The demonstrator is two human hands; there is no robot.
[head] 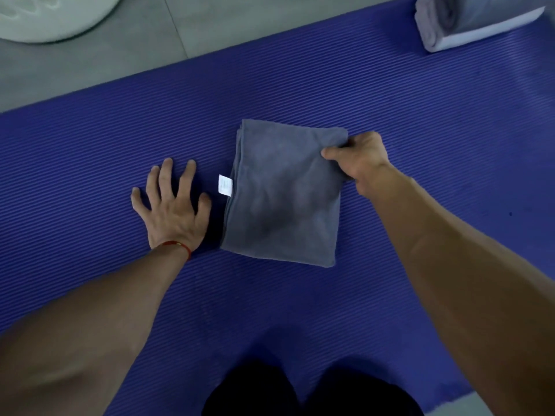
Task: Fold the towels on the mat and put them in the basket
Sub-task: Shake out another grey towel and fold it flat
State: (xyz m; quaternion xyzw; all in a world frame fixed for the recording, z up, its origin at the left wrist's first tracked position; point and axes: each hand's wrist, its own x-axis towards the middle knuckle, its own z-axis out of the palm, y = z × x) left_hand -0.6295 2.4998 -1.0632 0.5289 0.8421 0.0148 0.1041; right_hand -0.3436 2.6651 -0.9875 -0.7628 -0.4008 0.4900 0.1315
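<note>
Head view: blue mat (390,115) fills the floor, folded grey towel (285,196) dead centre. Right hand (357,159) pinches its 2 o'clock corner, left hand (172,205) lies flat at 9 o'clock. I'd scoop underneath so the folds don't slip

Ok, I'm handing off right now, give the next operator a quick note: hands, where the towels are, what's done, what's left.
Left hand: open, flat on the blue mat, beside the grey towel, not touching it.
Right hand: pinches the grey towel's far right corner.
Grey towel: folded into a compact rectangle, lying mid-mat, white tag sticking out on its left edge.
Second towel: pale, folded, at the mat's far right corner.
White round object on the floor at far left, possibly the basket; only partly in view.
Left: finish any last fold, then move both towels into the basket.
</note>
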